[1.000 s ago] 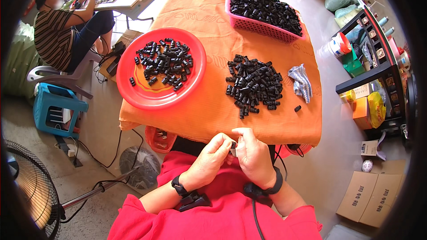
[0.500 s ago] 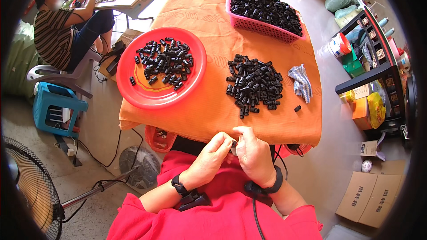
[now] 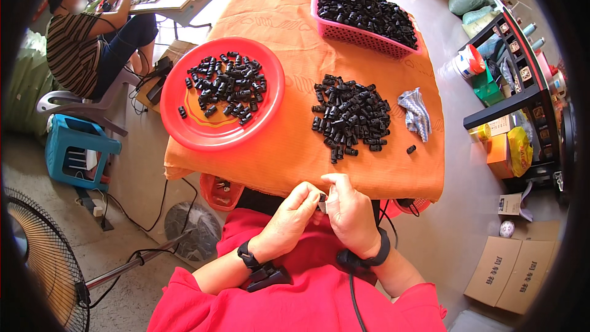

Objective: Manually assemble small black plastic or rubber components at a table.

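Note:
Just off the near edge of the orange-covered table, my two hands meet over my lap. My left hand pinches a small black plastic cord lock between thumb and forefinger. From the other side, the closed fingers of my right hand press against the same piece. Something pale shows beside it at the right thumb, too small to name. A red round tray at the left carries many loose black cord locks. To its right lies a heap of similar pieces, directly on the cloth.
A pink basket full of black parts stands at the far right of the table. A crumpled checked cloth and one stray piece lie right of the heap. A fan stands at lower left; another person sits at far left.

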A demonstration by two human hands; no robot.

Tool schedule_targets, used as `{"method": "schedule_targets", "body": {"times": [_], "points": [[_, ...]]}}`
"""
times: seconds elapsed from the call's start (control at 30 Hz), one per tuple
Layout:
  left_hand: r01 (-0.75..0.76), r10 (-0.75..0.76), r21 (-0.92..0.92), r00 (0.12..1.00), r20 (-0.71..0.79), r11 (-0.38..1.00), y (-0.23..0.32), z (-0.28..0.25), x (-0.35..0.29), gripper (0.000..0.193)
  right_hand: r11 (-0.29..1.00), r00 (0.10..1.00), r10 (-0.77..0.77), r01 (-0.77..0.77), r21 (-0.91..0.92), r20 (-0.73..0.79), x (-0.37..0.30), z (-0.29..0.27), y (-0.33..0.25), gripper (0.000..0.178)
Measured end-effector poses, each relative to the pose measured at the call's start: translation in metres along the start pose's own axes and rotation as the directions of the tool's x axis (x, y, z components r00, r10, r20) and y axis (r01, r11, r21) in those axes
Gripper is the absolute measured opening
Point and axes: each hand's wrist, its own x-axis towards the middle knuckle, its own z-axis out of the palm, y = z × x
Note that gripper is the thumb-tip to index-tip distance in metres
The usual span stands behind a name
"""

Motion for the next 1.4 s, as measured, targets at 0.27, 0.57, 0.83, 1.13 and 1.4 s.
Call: {"method": "schedule_targets", "body": {"times": [0.27,0.57,0.83,1.13,1.4], "points": [[0.084,-0.08,-0.134,0.996,0.033,0.987,0.0,0.003,-0.001,0.017,0.995,0.997,-0.048,0.042,0.09,0.067,0.001,-0.007,0.007,0.021],[0.098,-0.074,-0.214,0.991,0.115,0.972,0.002,0.002,-0.001,0.017,0.988,0.995,-0.098,0.1,0.114,-0.022,-0.007,-0.005,0.009,0.018],[0.072,-0.056,-0.177,0.994,0.094,0.982,0.005,0.002,-0.001,0.02,0.941,0.992,0.101,-0.121,0.316,0.079,-0.01,-0.013,-0.003,0.013],[0.065,-0.053,-0.138,0.995,0.088,0.988,0.003,-0.001,-0.001,0.019,0.947,0.989,0.066,-0.103,0.306,0.129,-0.011,-0.015,0.002,0.014],[0.051,-0.038,-0.133,0.994,0.099,0.99,0.0,-0.002,0.001,0.02,0.931,0.988,0.073,-0.117,0.346,0.139,-0.012,-0.013,0.003,0.013]]}}
